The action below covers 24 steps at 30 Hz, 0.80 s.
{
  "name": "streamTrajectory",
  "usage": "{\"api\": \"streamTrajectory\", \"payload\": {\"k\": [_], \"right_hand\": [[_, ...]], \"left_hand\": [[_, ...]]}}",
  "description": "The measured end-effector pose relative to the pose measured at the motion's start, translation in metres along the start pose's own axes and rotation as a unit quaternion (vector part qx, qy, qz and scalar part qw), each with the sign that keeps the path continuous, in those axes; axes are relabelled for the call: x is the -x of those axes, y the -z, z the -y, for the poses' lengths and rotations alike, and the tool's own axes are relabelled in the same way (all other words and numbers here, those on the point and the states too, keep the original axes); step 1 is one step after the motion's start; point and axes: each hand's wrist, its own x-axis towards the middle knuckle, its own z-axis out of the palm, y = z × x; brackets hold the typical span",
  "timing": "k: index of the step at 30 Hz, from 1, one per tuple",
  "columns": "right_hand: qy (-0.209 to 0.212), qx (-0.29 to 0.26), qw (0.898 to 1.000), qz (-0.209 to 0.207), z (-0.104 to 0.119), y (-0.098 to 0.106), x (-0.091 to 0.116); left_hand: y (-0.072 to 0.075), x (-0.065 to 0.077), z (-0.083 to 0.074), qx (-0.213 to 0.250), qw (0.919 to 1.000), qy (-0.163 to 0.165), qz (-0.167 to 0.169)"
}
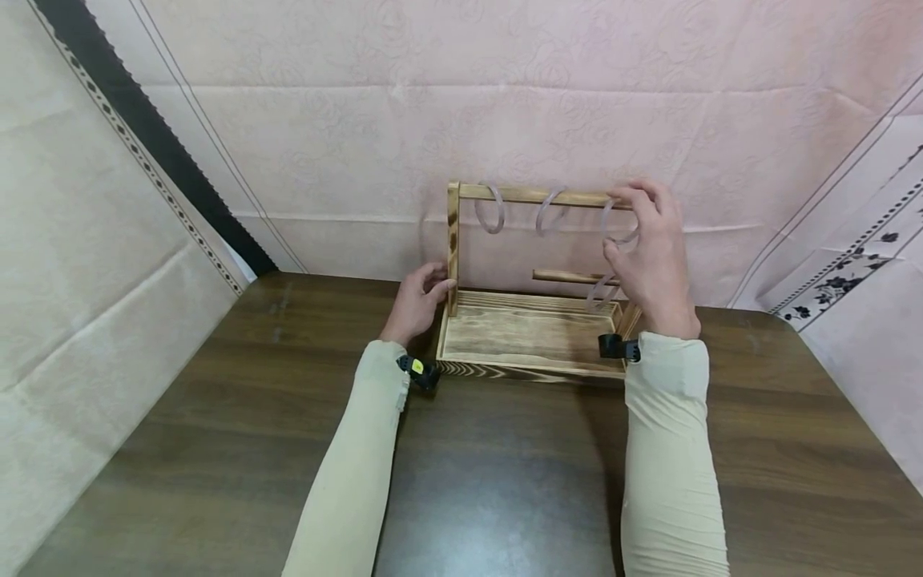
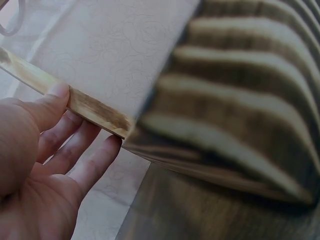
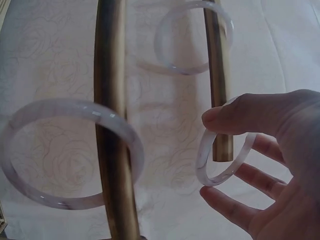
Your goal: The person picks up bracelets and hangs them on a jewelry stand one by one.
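Note:
A wooden rack with a shallow tray base (image 1: 519, 328) stands on the table. My left hand (image 1: 413, 304) holds its left post (image 1: 453, 240) low down, thumb on one face and fingers behind. From that post runs the top bar (image 1: 519, 195), where two translucent pale bangles hang, a left bangle (image 1: 501, 212) and a middle bangle (image 1: 541, 218). My right hand (image 1: 656, 248) pinches a third bangle (image 3: 202, 160), which encircles the bar's free right end (image 3: 223, 152). Another bangle (image 3: 55, 106) hangs on the lower bar (image 1: 562, 276). The right post is mostly hidden behind my right hand and wrist.
The brown wooden table (image 1: 476, 465) extends around the rack. Close behind it hangs a pale patterned cloth (image 1: 433, 128), with more cloth (image 1: 94, 264) at the left side. Each wrist carries a black strap with a small camera.

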Motion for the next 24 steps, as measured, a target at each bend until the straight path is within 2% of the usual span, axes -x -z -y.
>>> {"api": "streamTrajectory", "payload": {"k": [6,15,24], "right_hand": [[-0.013,0.000,1.000,-0.002,-0.005,-0.002,-0.002],[0.007,-0.002,1.000,-0.010,-0.011,-0.005,-0.004],[0.004,-0.005,1.000,-0.013,-0.011,-0.005,-0.004]], "left_hand": [[0.001,0.000,0.000,-0.003,1.0000,-0.004,-0.001],[-0.001,0.000,-0.001,-0.008,1.0000,-0.004,0.000],[-0.001,-0.002,0.003,-0.012,0.9997,-0.022,-0.001]]}}
